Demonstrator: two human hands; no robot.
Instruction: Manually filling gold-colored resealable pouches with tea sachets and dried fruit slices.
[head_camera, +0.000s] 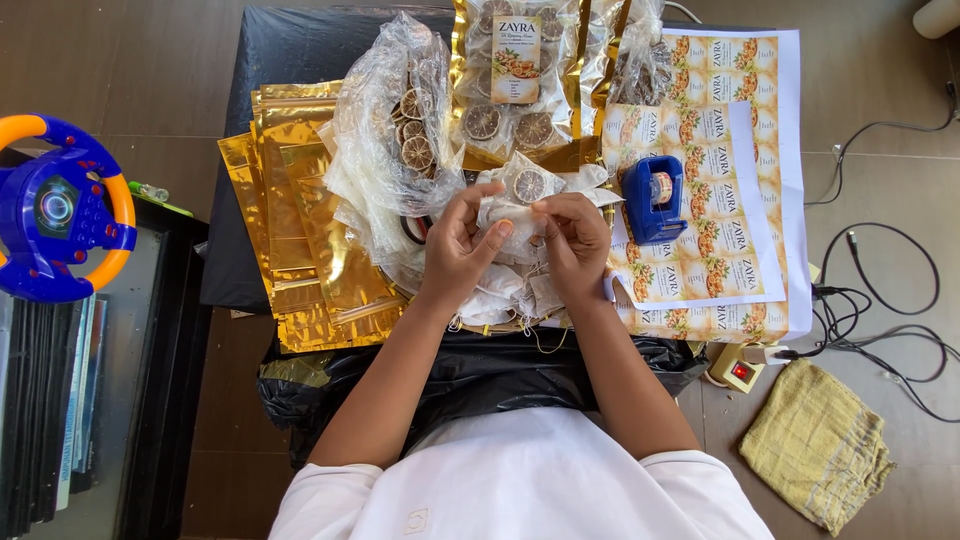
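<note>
White gauzy mesh pouch (515, 205) holding a dried citrus slice (528, 185): with your left hand (455, 245) and right hand (575, 240) pinched on it, apparently at its mouth, keep it taut.

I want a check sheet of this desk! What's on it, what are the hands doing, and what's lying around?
Surface: small dark table, mostly covered.
Job's things: small white pouch with a dried citrus slice, held in both hands; more white pouches beneath.
Clutter: gold foil bags, clear bag of dried slices, packed labelled pouch, label sheets, blue tape dispenser.
Grippers: left hand and right hand pinch the pouch.
Cables: black cables and a power strip on the floor.
Surroundings: toy steering wheel, yellow cloth, black plastic bag.
</note>
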